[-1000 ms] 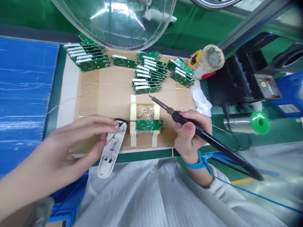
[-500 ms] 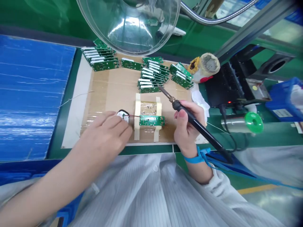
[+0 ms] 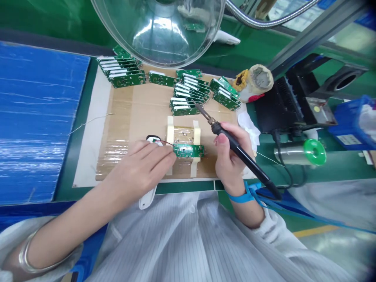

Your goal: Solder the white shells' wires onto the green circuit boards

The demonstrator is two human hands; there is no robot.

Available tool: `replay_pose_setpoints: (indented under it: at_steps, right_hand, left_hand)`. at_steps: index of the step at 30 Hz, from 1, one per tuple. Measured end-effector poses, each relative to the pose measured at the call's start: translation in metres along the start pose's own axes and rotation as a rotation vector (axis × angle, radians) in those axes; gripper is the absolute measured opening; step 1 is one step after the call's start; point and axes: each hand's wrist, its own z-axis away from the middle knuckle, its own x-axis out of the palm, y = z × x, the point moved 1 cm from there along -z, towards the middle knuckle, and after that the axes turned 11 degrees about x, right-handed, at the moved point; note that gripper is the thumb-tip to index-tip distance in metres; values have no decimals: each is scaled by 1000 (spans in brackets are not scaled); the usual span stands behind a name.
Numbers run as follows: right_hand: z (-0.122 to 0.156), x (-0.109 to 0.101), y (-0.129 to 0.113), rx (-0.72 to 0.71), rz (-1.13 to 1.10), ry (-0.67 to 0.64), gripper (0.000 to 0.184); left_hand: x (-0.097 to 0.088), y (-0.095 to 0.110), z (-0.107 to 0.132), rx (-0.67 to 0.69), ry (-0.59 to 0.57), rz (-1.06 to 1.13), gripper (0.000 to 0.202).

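Observation:
My right hand [image 3: 233,154] is wrapped round the black handle of a soldering iron [image 3: 239,147]. The iron's metal tip points up and left, above the front of the middle stack of circuit boards. My left hand [image 3: 148,162] is closed, with its fingertips at the left end of a green circuit board [image 3: 188,150]; what they pinch is hidden. Under that hand lies a white plastic part [image 3: 148,197], its rounded dark-edged end showing beyond the fingers. Thin red and black wires [image 3: 163,142] run from it to the board. The board rests on a fixture with cream tape strips [image 3: 197,135].
Stacks of green circuit boards [image 3: 190,92] stand at the back of the cardboard [image 3: 141,113]. A clear fume hood [image 3: 160,43] hangs above. To the right are a solder spool [image 3: 314,152], a black soldering station [image 3: 273,105] and a round container [image 3: 260,78]. Blue sheets [image 3: 38,125] lie left.
My left hand has moved right to the circuit board's left end, and more of the white plastic part shows below it. The soldering iron has shifted slightly left.

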Motion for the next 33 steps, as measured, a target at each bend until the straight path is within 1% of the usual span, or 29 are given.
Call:
replay_pose_setpoints:
  at_steps: [2,5,7,8,9,10,11,14,15,16,18,20,22,24,27,29,33]
  right_hand:
    - [0,-1,-1,6,3,-6,22]
    - [1,-2,-1,4,5,-18,24]
    - [0,-2,-2,-11,4,-5,24]
    - [0,-1,-3,-21,2,9,24]
    - [-1,-1,-3,-31,1,26,23]
    - [-1,-1,-3,-44,-1,46,22]
    - [-2,0,-4,-58,-3,65,21]
    - [-6,0,-4,-64,-14,88,16]
    - [-8,0,-3,-50,-29,91,15]
    - [-10,-1,-3,-34,-57,101,15]
    - [-13,-2,-5,-22,-141,136,22]
    - [-15,-2,-8,-24,-215,147,32]
    - [-15,0,-11,-7,-238,87,38]
    - [-14,2,-12,-2,-221,-5,38]
    - [-10,5,-10,-74,-205,-104,31]
    - [-8,7,-6,-111,-196,-135,27]
    - [-8,8,-2,-132,-167,-150,26]
  left_hand:
    - [1,1,-6,64,-65,37,31]
    - [-2,4,-9,120,-231,21,37]
    - [-6,4,-6,116,-330,-90,41]
    - [-7,3,-4,95,-359,-143,43]
    - [-8,0,-2,62,-366,-173,44]
    - [-7,-4,1,24,-337,-170,43]
    - [-5,-7,4,-19,-276,-138,40]
    - [10,-14,12,-173,-25,-46,20]
    - [16,-14,14,-236,30,-51,14]
    - [21,-13,16,-291,56,-63,10]
    - [27,-10,16,-369,58,-63,7]
    - [27,-6,15,-403,40,-12,8]
    - [25,-6,12,-423,23,38,9]
    - [22,-8,10,-439,3,66,10]
    - [22,-11,8,-442,-28,92,12]
    - [22,-12,8,-441,-40,107,13]
    - [21,-12,6,-455,-63,130,13]
